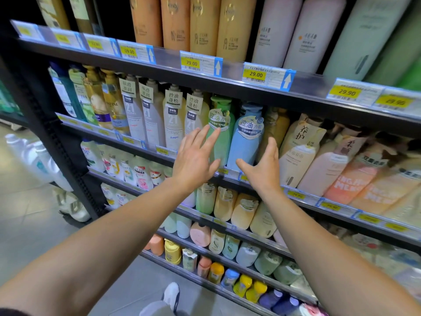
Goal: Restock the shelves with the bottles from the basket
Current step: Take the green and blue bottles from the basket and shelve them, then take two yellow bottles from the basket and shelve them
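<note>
Green and blue bottles stood side by side on the shelf [230, 175] — the green bottle [222, 131] just left of the blue bottle [247, 139]. Both hands were spread open, holding nothing — left hand [193, 159] overlapping the green bottle, right hand [264, 166] beside the blue.

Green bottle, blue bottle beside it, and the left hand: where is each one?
green bottle [222, 124], head view, on its label.
blue bottle [247, 137], head view, on its body below the label.
left hand [193, 159], head view, on the back of the hand.
</note>
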